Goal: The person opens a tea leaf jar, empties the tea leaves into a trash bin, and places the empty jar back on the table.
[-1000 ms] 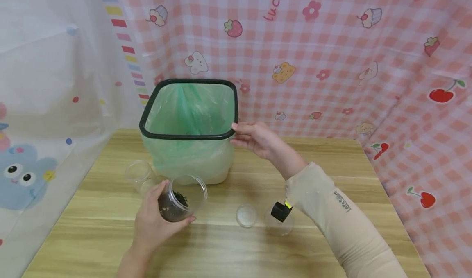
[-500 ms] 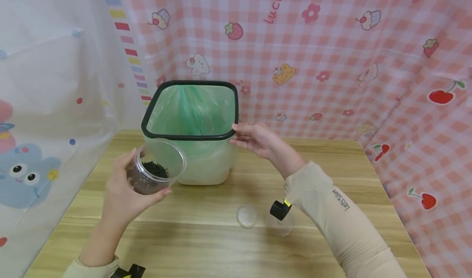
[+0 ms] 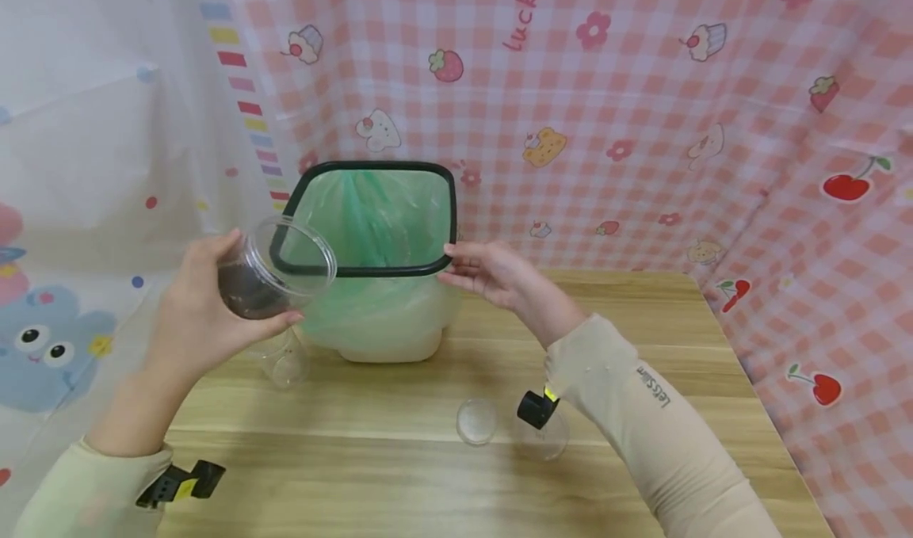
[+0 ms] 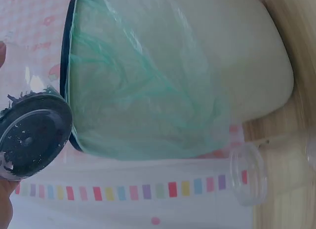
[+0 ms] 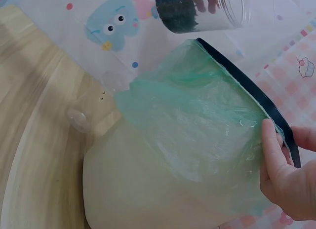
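My left hand grips a clear plastic jar part-filled with dark dried shreds, like loose tea leaves. It is tilted, its open mouth over the near left corner of a trash can. In the left wrist view the jar's dark base faces the camera. The can has a black rim frame over a green plastic bag. At the rim's right side, my right hand pinches the frame between thumb and fingers, as the right wrist view shows.
Another clear container is on the wooden table, left of the can and partly behind the held jar. A small clear lid lies in front. Another clear disc is partly covered by the right wrist's camera.
My left hand has lifted the jar from the tabletop area, up and leftward, then tilted it toward the can's near left corner. My right hand stays on the rim.
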Motion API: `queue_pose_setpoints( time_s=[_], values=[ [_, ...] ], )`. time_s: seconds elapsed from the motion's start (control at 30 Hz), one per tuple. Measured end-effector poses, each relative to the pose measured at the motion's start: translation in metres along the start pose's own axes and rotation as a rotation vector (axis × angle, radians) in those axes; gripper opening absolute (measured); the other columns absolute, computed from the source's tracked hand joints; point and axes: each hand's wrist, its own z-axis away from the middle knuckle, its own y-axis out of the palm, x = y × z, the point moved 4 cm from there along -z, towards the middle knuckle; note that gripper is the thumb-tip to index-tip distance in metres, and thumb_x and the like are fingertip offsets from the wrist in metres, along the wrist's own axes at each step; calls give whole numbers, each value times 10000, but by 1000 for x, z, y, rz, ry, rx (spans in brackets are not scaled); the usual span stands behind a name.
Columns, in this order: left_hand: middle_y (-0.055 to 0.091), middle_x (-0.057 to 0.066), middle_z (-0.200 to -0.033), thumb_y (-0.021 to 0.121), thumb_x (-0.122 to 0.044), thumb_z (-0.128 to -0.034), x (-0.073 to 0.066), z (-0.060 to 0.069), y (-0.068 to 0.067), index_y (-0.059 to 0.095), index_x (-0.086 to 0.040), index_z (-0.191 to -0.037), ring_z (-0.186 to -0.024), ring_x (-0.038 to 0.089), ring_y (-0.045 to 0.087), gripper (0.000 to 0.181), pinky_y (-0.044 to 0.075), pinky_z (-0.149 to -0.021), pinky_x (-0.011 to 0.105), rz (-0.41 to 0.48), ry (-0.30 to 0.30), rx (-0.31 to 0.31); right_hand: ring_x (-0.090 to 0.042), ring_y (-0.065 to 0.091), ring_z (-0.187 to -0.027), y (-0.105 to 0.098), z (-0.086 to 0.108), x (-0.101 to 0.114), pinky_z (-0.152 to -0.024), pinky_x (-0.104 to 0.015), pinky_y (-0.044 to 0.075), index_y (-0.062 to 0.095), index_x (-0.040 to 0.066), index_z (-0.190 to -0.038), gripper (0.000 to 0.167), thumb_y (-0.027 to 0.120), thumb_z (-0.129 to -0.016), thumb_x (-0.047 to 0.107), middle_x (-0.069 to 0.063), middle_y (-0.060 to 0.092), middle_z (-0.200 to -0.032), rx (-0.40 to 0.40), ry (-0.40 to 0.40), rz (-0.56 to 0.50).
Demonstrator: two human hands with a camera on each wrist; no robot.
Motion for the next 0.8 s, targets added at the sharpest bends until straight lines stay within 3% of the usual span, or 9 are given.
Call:
queue_pose_setpoints(
  time_s=[0.2, 0.33, 0.4, 0.47, 0.6, 0.8],
  values=[
    [507, 281, -1128, 549, -808, -609, 8, -21, -2, 416, 70, -1288, -972, 412, 509, 1118, 440, -751, 549, -29, 5, 147, -172, 530, -735, 3, 0, -1, -834, -352, 518, 528, -10, -867, 50, 570, -888, -26, -111, 486, -835, -40, -16, -10],
    [517, 258, -1119, 812, -596, -524, 10, -38, -2, 430, 55, -1294, -945, 383, 509, 1079, 448, -699, 534, -81, 16, 233, -166, 525, -706, 6, 1, -2, -824, -355, 521, 520, -2, -871, 56, 567, -885, -29, -108, 486, -811, -68, -40, -7],
    [514, 238, -1114, 876, -428, -496, 11, -45, -2, 437, 48, -1293, -923, 362, 505, 1027, 452, -658, 529, -116, 25, 279, -163, 525, -700, 6, 1, -2, -817, -349, 523, 518, 2, -878, 54, 564, -887, -25, -107, 488, -807, -72, -48, 2],
    [503, 222, -1113, 885, -388, -488, 12, -53, -1, 436, 42, -1295, -895, 346, 504, 1019, 456, -618, 524, -154, 30, 325, -162, 525, -700, 6, 2, -3, -808, -344, 526, 518, 1, -882, 52, 563, -887, -23, -107, 488, -808, -75, -53, 5],
    [499, 209, -1088, 874, -440, -501, 10, -67, 0, 441, 57, -1291, -854, 328, 505, 1029, 462, -574, 490, -206, 100, 375, -165, 525, -714, 5, 1, -4, -796, -336, 531, 517, -2, -892, 52, 563, -886, -24, -111, 481, -832, -81, -54, 1],
    [520, 259, -1153, 853, -478, -508, 10, -80, 1, 444, 99, -1281, -994, 386, 511, 1048, 473, -718, 525, -243, 214, 393, -163, 517, -725, 5, 0, -5, -799, -335, 529, 507, -1, -927, 72, 562, -888, -26, -110, 468, -853, -88, -53, -2]
  ],
)
